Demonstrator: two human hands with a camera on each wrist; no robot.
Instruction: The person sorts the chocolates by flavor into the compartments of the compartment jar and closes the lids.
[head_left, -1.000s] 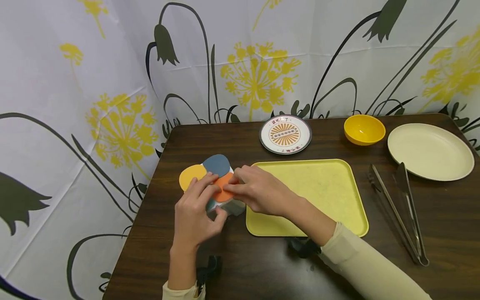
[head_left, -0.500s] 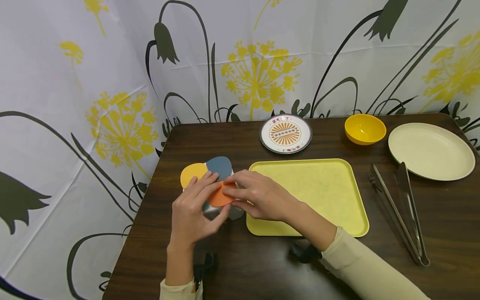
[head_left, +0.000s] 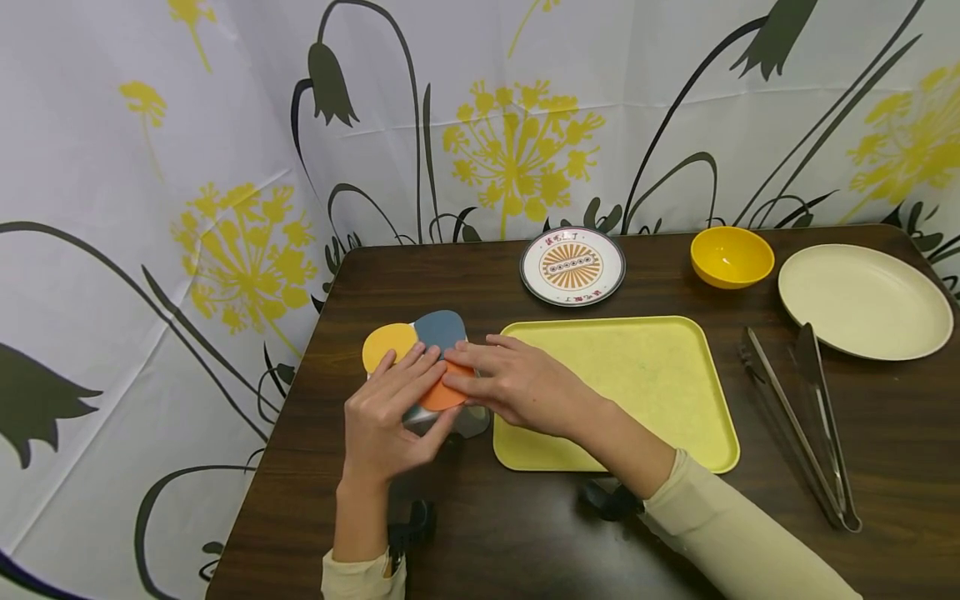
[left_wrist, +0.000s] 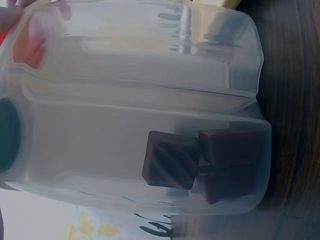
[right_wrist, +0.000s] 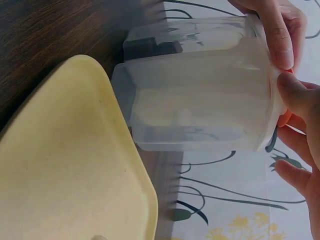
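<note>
A clear plastic container (head_left: 474,422) with several compartments stands on the dark table left of the yellow tray (head_left: 637,375). Its round lids are yellow (head_left: 385,345), blue (head_left: 441,327) and orange (head_left: 437,399). My left hand (head_left: 405,392) grips the container, fingers lying over the orange lid and thumb against the near side. My right hand (head_left: 468,375) pinches the edge of the orange lid, as the right wrist view shows at the container (right_wrist: 200,100). In the left wrist view brown chocolate squares (left_wrist: 200,165) lie inside the container (left_wrist: 150,90).
At the back stand a patterned small plate (head_left: 572,266), a yellow bowl (head_left: 731,257) and a cream plate (head_left: 864,300). Metal tongs (head_left: 802,417) lie right of the tray. The table's left edge (head_left: 300,350) runs close to the container.
My left fingers have slid further over the orange lid, covering more of it. The right hand's fingertips have shifted slightly left on the lid. The container stays in place.
</note>
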